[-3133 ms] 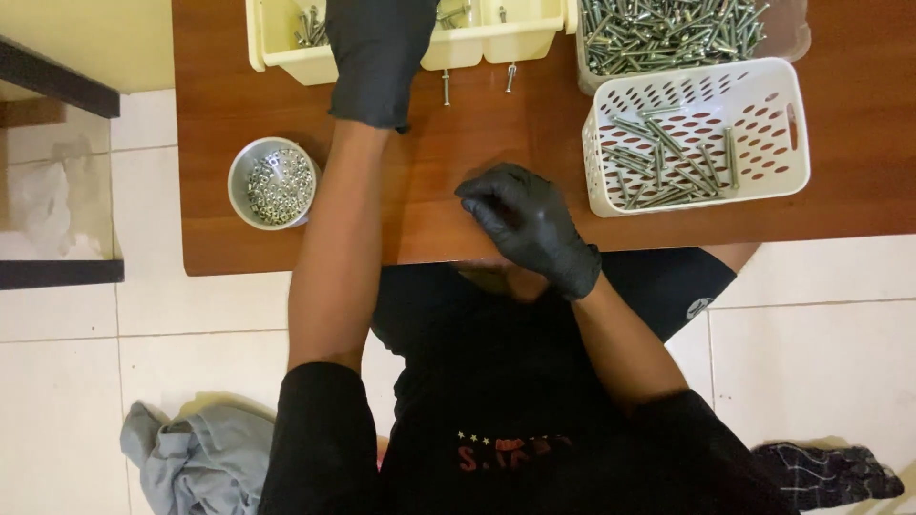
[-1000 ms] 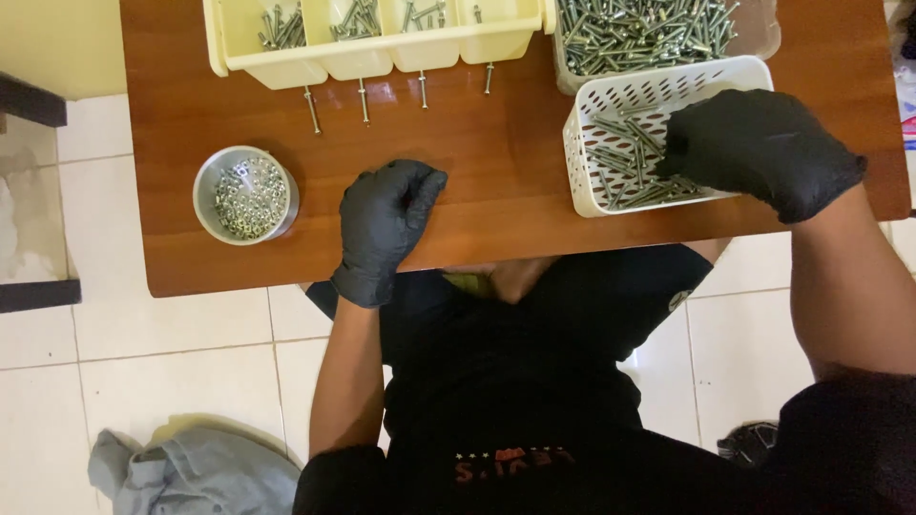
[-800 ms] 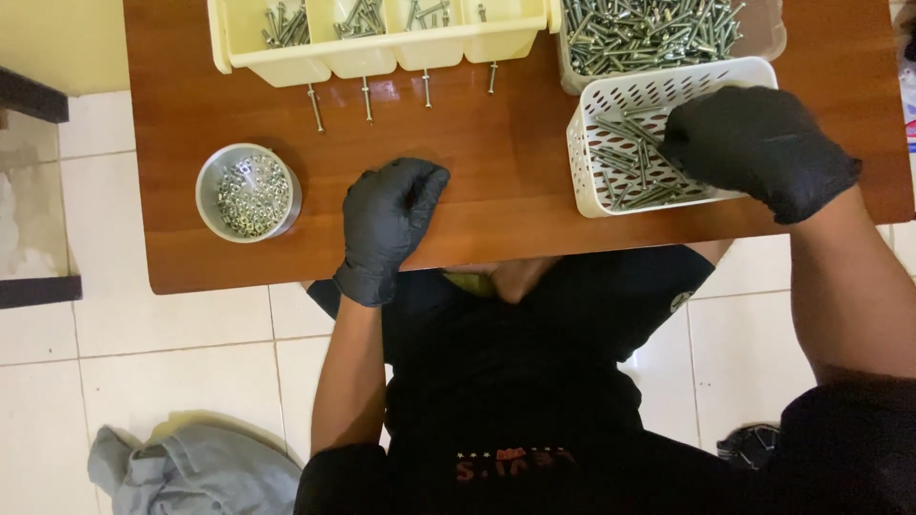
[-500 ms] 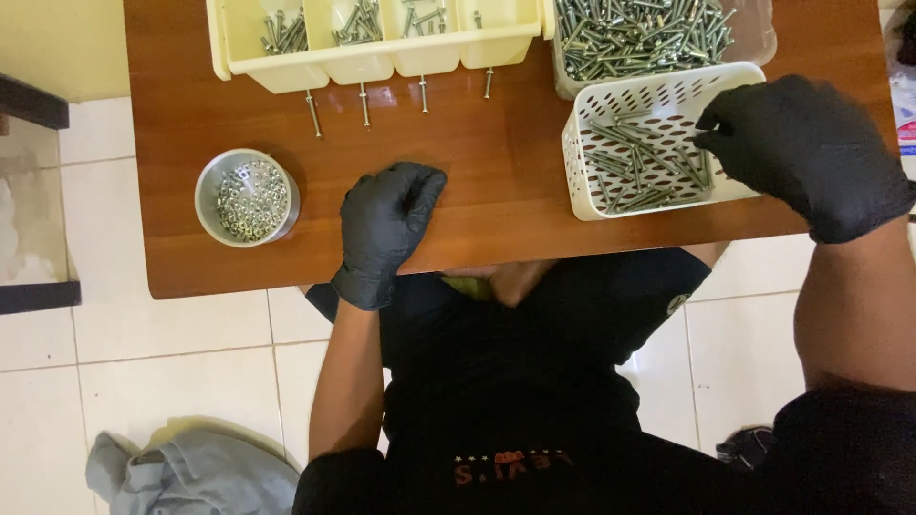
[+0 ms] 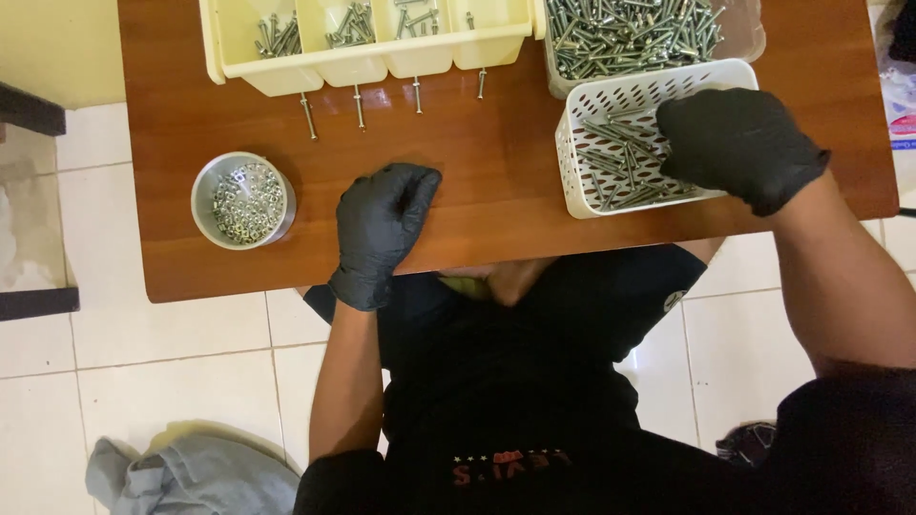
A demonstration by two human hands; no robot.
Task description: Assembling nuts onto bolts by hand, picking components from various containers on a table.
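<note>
Since half a second ago the right hand [image 5: 739,145] has slid back over the white basket [image 5: 582,153], from beyond its right rim to above its right half, while the left hand [image 5: 382,224] has stayed where it was. That right hand, in a black glove, now lies palm down over the basket with its fingers bent in among the bolts [image 5: 615,162]; whether it grips one cannot be told, since the fingertips are hidden under the hand. These bolts are slim, grey metal pieces lying crosswise in a loose heap on the bottom of the slotted plastic basket, which stands near the front edge of the desk [image 5: 496,153], toward its right side. Gloved in black as well, the left hand rests flat on the brown wood close to the front edge, about midway along it, fingers loosely curled and holding nothing. Left of it, near the front left corner, stands a small round metal bowl [image 5: 241,200] filled with little shiny nuts. Along the back edge sits a pale yellow tray [image 5: 367,43] split into compartments, each with a few bolts inside, and four single bolts [image 5: 307,116] lie on the wood just in front of it. Behind the basket, at the back right, a clear tub [image 5: 634,33] holds a thick pile of bolts. On the tiled floor, a grey cloth [image 5: 191,475] lies crumpled.
</note>
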